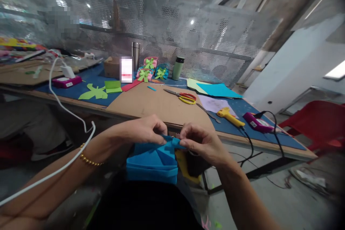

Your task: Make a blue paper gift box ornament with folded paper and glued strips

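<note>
A blue folded piece [152, 167], box-like with creased flaps on top, rests at my lap below the table's front edge. My left hand [148, 129] has its thumb and fingers closed on the piece's upper back edge. At the piece's upper right corner, my right hand [198, 140] pinches a small blue flap between thumb and fingers. Both hands are close together, a short gap apart. The fingertips of my left hand are partly hidden behind the blue material.
On the table [134, 106] lie scissors [187, 97], a yellow glue gun [231, 116], green cutouts [94, 92], blue sheets [219, 90] and a purple box [257, 122]. Finished-looking bows [145, 74] and a green bottle [178, 68] stand behind. A white cable [67, 165] crosses my left arm.
</note>
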`<state>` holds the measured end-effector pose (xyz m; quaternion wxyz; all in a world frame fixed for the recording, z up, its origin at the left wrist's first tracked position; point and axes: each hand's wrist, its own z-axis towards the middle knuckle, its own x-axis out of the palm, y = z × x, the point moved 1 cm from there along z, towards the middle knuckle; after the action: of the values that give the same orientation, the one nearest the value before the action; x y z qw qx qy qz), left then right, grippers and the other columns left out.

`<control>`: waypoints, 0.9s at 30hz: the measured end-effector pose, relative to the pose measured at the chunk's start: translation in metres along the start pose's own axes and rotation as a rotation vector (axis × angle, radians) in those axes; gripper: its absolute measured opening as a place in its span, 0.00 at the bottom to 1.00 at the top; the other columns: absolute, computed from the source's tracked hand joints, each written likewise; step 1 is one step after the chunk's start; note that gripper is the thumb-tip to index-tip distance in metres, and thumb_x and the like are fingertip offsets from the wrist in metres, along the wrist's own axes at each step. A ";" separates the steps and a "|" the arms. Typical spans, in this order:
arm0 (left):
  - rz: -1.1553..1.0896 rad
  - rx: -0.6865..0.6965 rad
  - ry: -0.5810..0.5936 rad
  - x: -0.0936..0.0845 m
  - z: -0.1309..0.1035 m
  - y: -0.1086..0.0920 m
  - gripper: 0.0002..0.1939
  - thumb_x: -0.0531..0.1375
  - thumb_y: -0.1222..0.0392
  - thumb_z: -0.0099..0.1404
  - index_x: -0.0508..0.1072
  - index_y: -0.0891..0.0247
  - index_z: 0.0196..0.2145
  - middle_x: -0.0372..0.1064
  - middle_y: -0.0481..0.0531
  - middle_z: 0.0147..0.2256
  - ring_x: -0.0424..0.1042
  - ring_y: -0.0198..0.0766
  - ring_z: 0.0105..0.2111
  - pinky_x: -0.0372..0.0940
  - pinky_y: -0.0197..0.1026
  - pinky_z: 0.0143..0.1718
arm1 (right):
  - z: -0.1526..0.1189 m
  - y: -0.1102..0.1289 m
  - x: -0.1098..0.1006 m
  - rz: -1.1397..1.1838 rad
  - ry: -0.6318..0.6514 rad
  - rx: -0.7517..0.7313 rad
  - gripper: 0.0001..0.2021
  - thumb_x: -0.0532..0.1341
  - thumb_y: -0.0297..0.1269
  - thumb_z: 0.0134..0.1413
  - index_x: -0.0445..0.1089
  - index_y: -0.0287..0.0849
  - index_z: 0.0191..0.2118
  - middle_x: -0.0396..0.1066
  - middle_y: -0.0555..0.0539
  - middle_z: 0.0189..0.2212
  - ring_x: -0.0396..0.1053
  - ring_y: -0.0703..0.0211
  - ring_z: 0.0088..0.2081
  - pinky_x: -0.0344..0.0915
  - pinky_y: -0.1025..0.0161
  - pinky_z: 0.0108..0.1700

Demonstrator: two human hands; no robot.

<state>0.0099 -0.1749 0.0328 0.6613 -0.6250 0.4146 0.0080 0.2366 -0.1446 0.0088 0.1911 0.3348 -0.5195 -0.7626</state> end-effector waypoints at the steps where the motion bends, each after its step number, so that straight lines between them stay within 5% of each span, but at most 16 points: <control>1: 0.011 -0.002 0.004 0.001 0.002 0.001 0.07 0.60 0.59 0.54 0.74 0.67 0.28 0.66 0.46 0.24 0.61 0.32 0.25 0.56 0.35 0.26 | 0.000 -0.002 0.000 0.008 0.008 0.024 0.12 0.69 0.43 0.55 0.71 0.40 0.33 0.65 0.52 0.27 0.58 0.68 0.26 0.56 0.68 0.26; 9: 0.045 0.029 0.031 0.006 0.008 0.010 0.05 0.58 0.62 0.53 0.72 0.65 0.26 0.65 0.45 0.23 0.60 0.32 0.24 0.55 0.35 0.25 | 0.007 -0.007 0.007 0.095 0.125 0.175 0.18 0.73 0.43 0.48 0.66 0.40 0.35 0.65 0.53 0.29 0.61 0.68 0.28 0.59 0.69 0.30; 27: 0.030 0.005 0.058 0.007 0.006 0.008 0.06 0.59 0.61 0.53 0.73 0.66 0.27 0.66 0.46 0.24 0.61 0.32 0.24 0.57 0.34 0.25 | 0.005 -0.008 0.007 -0.045 0.195 0.233 0.18 0.70 0.49 0.50 0.72 0.38 0.36 0.66 0.53 0.25 0.60 0.68 0.26 0.56 0.69 0.27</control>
<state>0.0133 -0.1720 0.0216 0.6504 -0.6171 0.4429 -0.0014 0.2282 -0.1426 0.0001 0.1835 0.4388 -0.5757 -0.6651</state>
